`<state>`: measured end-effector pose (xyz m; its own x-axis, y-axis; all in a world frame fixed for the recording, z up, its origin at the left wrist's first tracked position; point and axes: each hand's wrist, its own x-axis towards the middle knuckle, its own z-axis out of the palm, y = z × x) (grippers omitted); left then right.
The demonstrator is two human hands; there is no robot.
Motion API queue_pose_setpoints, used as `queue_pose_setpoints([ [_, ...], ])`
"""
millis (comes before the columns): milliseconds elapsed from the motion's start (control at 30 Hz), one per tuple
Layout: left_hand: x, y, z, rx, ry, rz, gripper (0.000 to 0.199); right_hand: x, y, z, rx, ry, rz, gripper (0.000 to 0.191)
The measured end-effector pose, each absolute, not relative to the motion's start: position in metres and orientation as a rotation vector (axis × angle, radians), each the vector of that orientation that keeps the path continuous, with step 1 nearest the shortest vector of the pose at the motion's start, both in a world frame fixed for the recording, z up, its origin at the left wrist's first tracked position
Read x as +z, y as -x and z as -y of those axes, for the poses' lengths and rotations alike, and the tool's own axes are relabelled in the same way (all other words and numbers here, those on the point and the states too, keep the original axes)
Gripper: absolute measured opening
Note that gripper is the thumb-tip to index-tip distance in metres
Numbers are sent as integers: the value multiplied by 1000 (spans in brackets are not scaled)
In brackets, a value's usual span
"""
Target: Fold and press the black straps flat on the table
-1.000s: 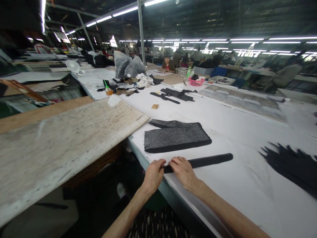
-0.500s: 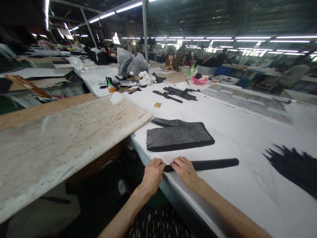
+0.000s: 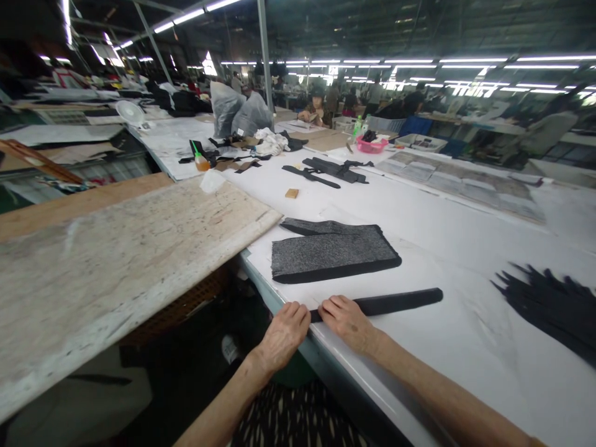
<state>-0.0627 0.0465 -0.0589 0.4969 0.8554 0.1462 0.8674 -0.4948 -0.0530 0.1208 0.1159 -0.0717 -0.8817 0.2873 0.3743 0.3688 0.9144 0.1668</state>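
Observation:
A long black strip (image 3: 400, 301) lies on the white table (image 3: 465, 347) near its front edge. The fingers of my left hand (image 3: 285, 332) are closed on the strip's left end at the table edge. Just right of it, my right hand (image 3: 347, 323) pinches the same strip, its fingers curled over the top. Beyond my hands lies a stack of grey-black fabric pieces (image 3: 333, 254) with dark edges. To the far right is a fanned pile of black strips (image 3: 554, 307).
A stained pale board (image 3: 130, 261) overlaps the table's left side. Farther back are a small tan block (image 3: 292, 194), black pieces (image 3: 333, 169), a glue bottle (image 3: 201, 161), a pink basket (image 3: 371, 145) and grey plastic bags (image 3: 242, 112).
The camera view has shifted slightly, so the table items appear a little to the left. Both hands keep their hold on the strip, nearly in the same place.

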Motion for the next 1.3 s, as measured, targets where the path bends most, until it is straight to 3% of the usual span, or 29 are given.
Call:
queue_pose_setpoints([
  [200, -58, 63, -47, -54, 2597, 1354, 27, -63, -121, -114, -410, 444, 2787, 14],
  [367, -60, 72, -40, -199, 2651, 1471, 35, -55, -120, -113, -437, 439, 2813, 13],
  [533, -74, 82, -30, -626, 2497, 1668, 47, -58, -120, -115, -441, 444, 2825, 20],
  [800, -74, 86, -26, -1622, 2055, 2365, 29, -55, -122, -115, -442, 435, 2838, 22],
  [933, -71, 83, -30, -1871, 2021, 2776, 30, -53, -113, -113, -450, 403, 2838, 19],
  [1300, -80, 87, -40, -2591, 1375, 2927, 37, -58, -101, -121, -405, 366, 2859, 15],
])
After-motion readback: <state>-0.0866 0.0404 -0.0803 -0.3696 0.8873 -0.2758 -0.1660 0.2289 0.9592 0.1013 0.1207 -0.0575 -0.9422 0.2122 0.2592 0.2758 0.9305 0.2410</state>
